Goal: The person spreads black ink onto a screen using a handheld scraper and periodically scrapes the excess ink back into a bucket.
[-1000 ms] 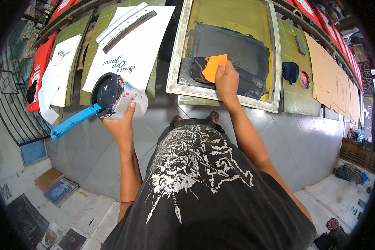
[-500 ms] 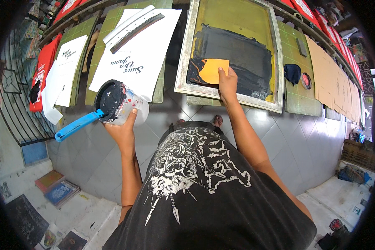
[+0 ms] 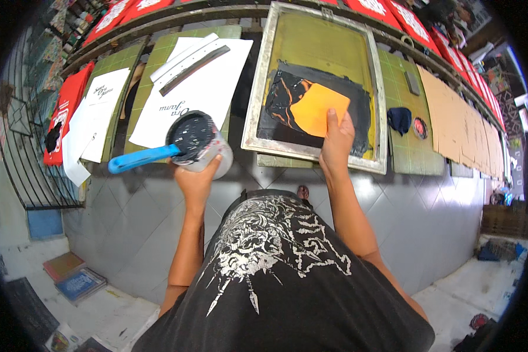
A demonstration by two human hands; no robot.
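In the head view, a plastic tub (image 3: 218,155) of dark paint (image 3: 194,136) is held by the left hand (image 3: 198,180), fingers wrapped around its side, while the near edge of an orange scraper (image 3: 319,111) is pinched between the thumb and fingers of the right hand (image 3: 338,138), over the lower half of a framed screen (image 3: 381,117). The tub is tilted, its mouth partly turned to the viewer, so paint could be spilled if it were tipped further; a white sheet (image 3: 170,94) and the squeegee (image 3: 190,61) lying on it could be spotted. The blue handle (image 3: 143,159) is stuck out well past the rim, and the tub could be twisted in the grip if the handle were knocked. Paint could be dripped on the pale frame from the scraper's loaded left part, or the mesh could be scratched if a corner were pressed too hard. Whether the scraper is touching the mesh cannot be told. The fingers beneath the scraper and those behind the tub are hidden, the handle's far end is buried in paint, and the outer surroundings are bent and darkened by the lens.
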